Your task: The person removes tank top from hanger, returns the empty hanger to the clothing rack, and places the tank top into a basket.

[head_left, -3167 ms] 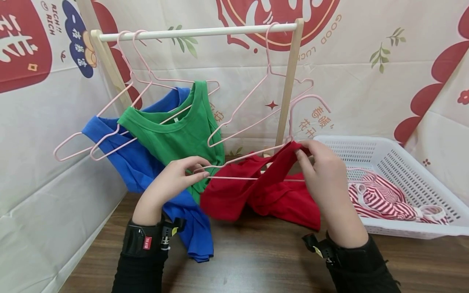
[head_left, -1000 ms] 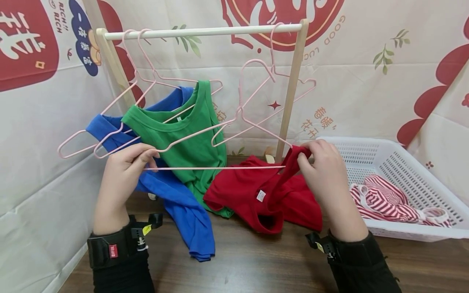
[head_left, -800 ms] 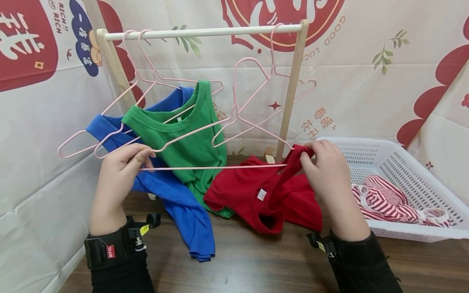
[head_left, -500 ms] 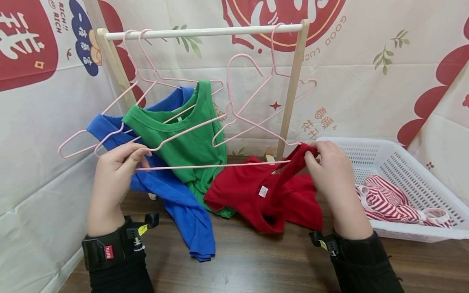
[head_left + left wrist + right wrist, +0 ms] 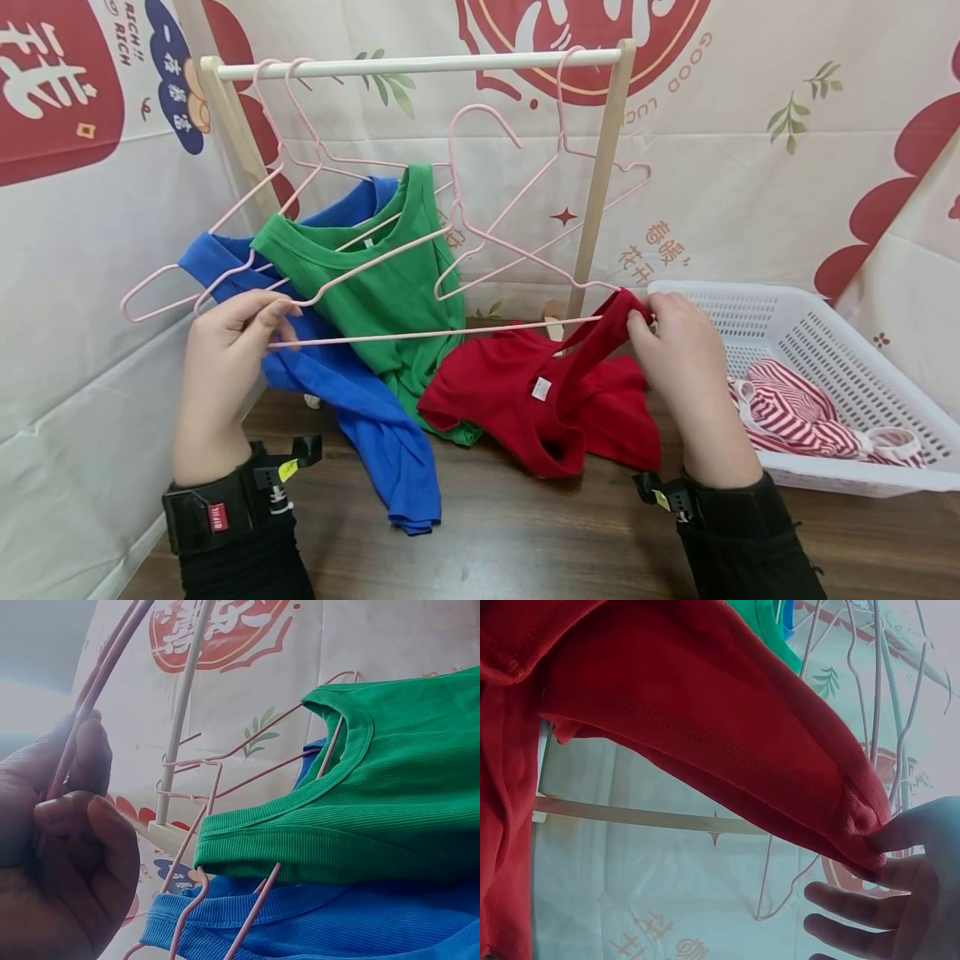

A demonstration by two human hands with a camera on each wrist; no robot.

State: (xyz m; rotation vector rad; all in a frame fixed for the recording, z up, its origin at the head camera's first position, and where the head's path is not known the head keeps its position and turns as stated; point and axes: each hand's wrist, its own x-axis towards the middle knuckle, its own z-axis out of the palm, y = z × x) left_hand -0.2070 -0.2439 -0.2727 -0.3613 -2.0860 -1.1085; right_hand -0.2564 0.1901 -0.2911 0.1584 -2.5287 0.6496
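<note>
A pink wire hanger (image 5: 375,265) is held up in front of the rack, its hook pointing upward. My left hand (image 5: 228,354) pinches its left end; the left wrist view shows thumb and fingers (image 5: 82,814) curled on the wire. The hanger's right end runs into one strap of a red tank top (image 5: 517,383). That strap is pinched by my right hand (image 5: 682,358), thumb against forefinger, as the right wrist view also shows (image 5: 885,855). The rest of the red top lies crumpled on the table, a white label showing at its neckline.
Behind stands a rack with a white rod (image 5: 420,63). On it hang a green tank top (image 5: 367,275), a blue top (image 5: 360,425) reaching the table, and a bare pink hanger (image 5: 517,200). A white basket (image 5: 795,308) at right holds a red-striped garment (image 5: 795,404).
Over three seconds my left hand has moved left with its end of the hanger, which now stands hook up. The right hand has shifted slightly right, still pinching the red strap.
</note>
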